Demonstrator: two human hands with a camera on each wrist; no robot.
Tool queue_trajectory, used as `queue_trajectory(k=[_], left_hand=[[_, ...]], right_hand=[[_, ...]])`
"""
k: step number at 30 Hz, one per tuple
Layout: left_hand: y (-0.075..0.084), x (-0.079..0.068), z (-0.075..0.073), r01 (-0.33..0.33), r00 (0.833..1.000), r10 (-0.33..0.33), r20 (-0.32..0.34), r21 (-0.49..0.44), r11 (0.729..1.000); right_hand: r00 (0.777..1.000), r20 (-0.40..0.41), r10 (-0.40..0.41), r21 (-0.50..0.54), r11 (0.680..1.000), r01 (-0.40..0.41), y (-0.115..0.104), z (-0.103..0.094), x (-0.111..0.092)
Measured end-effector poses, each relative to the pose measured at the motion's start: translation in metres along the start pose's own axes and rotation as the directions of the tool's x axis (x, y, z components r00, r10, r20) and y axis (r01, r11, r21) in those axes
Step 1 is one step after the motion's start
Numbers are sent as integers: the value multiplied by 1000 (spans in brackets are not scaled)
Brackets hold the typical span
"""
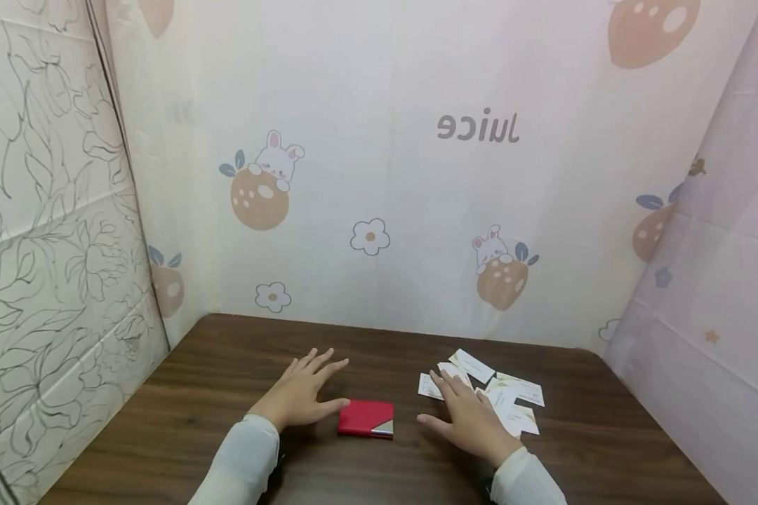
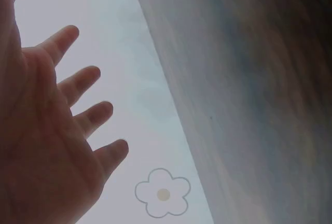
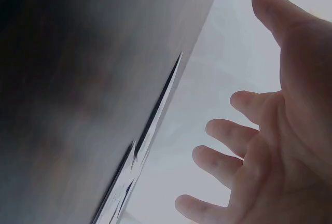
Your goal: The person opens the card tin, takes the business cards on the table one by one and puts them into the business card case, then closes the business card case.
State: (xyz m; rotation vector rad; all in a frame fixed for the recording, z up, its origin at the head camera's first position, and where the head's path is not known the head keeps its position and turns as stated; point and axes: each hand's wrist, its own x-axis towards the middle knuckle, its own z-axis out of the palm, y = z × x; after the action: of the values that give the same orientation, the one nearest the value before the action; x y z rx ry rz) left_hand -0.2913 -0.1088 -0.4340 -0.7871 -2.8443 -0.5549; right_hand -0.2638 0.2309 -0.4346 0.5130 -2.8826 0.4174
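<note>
A red card holder with a silvery corner lies on the brown wooden table, between the two hands. My left hand is just left of it, fingers spread, thumb tip by the holder's upper left corner; whether they touch I cannot tell. In the left wrist view the left palm holds nothing. Several white business cards lie in a loose, overlapping spread at the right. Over their left part is my right hand, fingers extended, hiding some cards. The right wrist view shows that palm bare, with card edges beside it.
Behind the table hangs a pale curtain printed with rabbits, fruit and flowers. A line-drawn floral sheet closes the left side, and another pale sheet the right.
</note>
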Motion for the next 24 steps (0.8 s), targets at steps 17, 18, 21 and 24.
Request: queue_trajectory(k=[17, 18, 21, 24], left_hand=[[25, 15, 3, -159, 969, 166, 182, -52, 986], [26, 16, 3, -164, 967, 169, 191, -42, 986], [27, 19, 4, -189, 960, 187, 210, -9, 982], [27, 21, 4, -212, 954, 206, 216, 4, 977]], right_hand=[[969, 104, -225, 115, 970, 213, -33, 10, 7], [967, 110, -231, 124, 968, 217, -34, 10, 9], [961, 131, -244, 136, 964, 226, -37, 10, 13], [957, 151, -247, 137, 964, 227, -38, 12, 16]])
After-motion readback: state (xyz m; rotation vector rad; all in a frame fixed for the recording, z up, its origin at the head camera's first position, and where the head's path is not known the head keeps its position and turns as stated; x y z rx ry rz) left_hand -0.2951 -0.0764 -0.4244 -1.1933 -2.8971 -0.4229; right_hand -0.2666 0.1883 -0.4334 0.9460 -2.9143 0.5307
